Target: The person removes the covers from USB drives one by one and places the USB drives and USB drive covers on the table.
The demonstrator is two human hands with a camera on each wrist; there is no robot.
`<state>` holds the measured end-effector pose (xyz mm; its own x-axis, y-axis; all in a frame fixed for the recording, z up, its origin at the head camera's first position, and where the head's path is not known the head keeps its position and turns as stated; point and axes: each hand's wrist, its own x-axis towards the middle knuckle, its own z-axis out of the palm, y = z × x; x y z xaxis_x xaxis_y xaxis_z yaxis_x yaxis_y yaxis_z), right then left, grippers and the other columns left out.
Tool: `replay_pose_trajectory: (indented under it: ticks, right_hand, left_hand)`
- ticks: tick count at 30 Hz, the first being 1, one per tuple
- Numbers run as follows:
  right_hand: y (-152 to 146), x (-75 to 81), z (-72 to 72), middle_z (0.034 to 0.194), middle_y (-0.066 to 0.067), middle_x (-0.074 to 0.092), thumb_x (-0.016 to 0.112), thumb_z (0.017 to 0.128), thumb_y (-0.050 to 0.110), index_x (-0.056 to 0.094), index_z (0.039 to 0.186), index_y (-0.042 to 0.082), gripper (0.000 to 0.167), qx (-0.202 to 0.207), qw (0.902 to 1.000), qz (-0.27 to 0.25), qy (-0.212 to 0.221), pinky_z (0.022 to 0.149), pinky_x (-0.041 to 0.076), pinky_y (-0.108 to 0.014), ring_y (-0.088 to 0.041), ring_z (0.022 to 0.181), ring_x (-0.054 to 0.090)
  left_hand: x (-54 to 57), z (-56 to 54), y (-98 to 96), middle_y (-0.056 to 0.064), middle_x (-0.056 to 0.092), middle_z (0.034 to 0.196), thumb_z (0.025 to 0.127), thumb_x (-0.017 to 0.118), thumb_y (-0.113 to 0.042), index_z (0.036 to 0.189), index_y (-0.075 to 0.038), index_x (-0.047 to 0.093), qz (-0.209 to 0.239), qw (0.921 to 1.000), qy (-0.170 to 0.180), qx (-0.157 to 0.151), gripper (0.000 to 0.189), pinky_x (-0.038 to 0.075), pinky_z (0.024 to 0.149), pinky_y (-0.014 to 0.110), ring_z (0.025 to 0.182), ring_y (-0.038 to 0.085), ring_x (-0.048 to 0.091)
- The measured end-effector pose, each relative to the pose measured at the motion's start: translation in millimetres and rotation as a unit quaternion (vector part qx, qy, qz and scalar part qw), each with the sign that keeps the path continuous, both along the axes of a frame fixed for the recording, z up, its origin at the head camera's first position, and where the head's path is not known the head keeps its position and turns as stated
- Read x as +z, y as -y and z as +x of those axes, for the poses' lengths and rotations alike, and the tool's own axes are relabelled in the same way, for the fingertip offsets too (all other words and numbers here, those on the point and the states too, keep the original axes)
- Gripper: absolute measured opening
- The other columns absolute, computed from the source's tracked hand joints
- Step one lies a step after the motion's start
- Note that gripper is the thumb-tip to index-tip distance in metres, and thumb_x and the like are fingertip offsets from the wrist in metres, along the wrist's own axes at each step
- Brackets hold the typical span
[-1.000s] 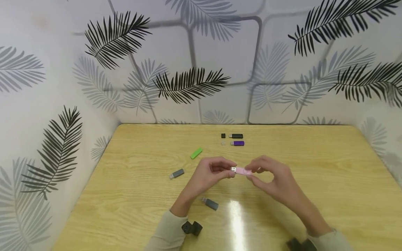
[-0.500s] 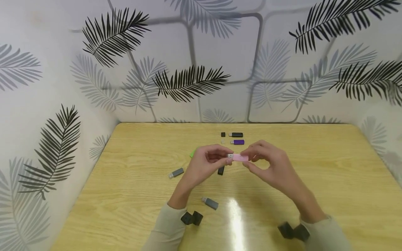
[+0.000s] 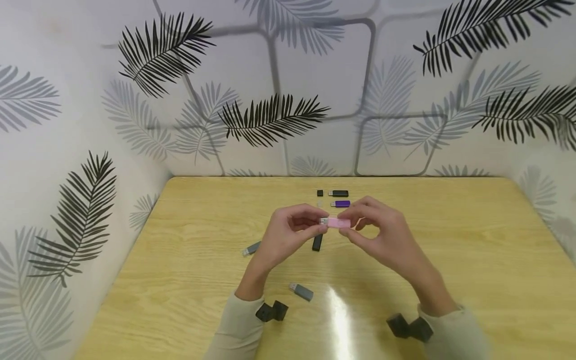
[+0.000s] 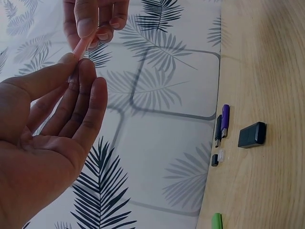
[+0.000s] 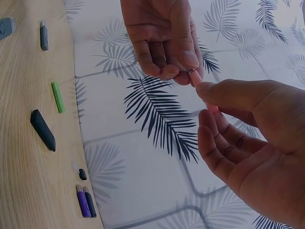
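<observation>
A pink USB flash drive (image 3: 338,223) is held level above the table between both hands, its metal plug pointing left. My left hand (image 3: 285,232) pinches the plug end between thumb and fingertips. The pink body is pinched by my right hand (image 3: 382,232) at its other end. In the right wrist view, the fingers cover much of the pink drive (image 5: 196,77). Below the hands, a black oblong block (image 3: 317,243) lies on the table, partly hidden in the head view.
At the back of the wooden table (image 3: 202,200) lie a black flash drive (image 3: 340,193), a purple one (image 3: 343,204), a small black cap (image 3: 320,193) and a clear cap (image 4: 221,155). Two grey flash drives (image 3: 303,292) lie nearer. A green stick-like piece (image 5: 57,97) shows in the wrist views.
Both hands have moved up in the head view and slightly left with the pink flash drive. The green piece has become hidden behind the left hand; the black block has come into view.
</observation>
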<state>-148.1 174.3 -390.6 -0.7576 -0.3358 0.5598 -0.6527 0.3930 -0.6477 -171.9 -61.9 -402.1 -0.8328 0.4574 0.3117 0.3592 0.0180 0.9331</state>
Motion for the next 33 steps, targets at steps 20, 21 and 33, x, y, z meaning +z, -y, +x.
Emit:
replay_pose_trajectory:
  ticks: [20,21,33]
  right_hand:
    - [-6.2,6.3,8.3,0.100,0.006,0.068,0.084,0.081,-0.006,0.078,0.103,0.013,0.030,0.018,0.9995,0.013,-0.022,0.072,0.054,-0.019,-0.013,0.081,0.064]
    - [-6.4,6.4,8.6,0.100,0.006,0.068,0.084,0.081,-0.005,0.078,0.103,0.013,0.030,0.019,0.9995,0.013,-0.022,0.072,0.054,-0.019,-0.013,0.080,0.064]
    - [-7.4,6.9,9.4,0.101,0.006,0.069,0.085,0.080,-0.005,0.078,0.101,0.013,0.028,0.025,0.9989,0.016,-0.036,0.073,0.054,-0.018,-0.008,0.082,0.062]
  left_hand:
    - [5.3,11.0,-0.2,0.010,0.075,0.101,0.094,0.073,-0.001,0.111,0.000,0.075,-0.012,0.9998,-0.018,-0.002,0.017,0.061,0.081,0.034,0.085,0.018,0.071]
    - [5.3,11.3,-0.1,0.010,0.075,0.101,0.094,0.074,-0.001,0.111,0.000,0.075,-0.011,0.9997,-0.022,-0.003,0.017,0.061,0.081,0.034,0.085,0.018,0.071]
    - [4.6,13.1,1.2,0.009,0.076,0.099,0.093,0.074,0.000,0.110,0.000,0.075,-0.009,0.9993,-0.035,-0.005,0.017,0.061,0.081,0.037,0.086,0.018,0.072]
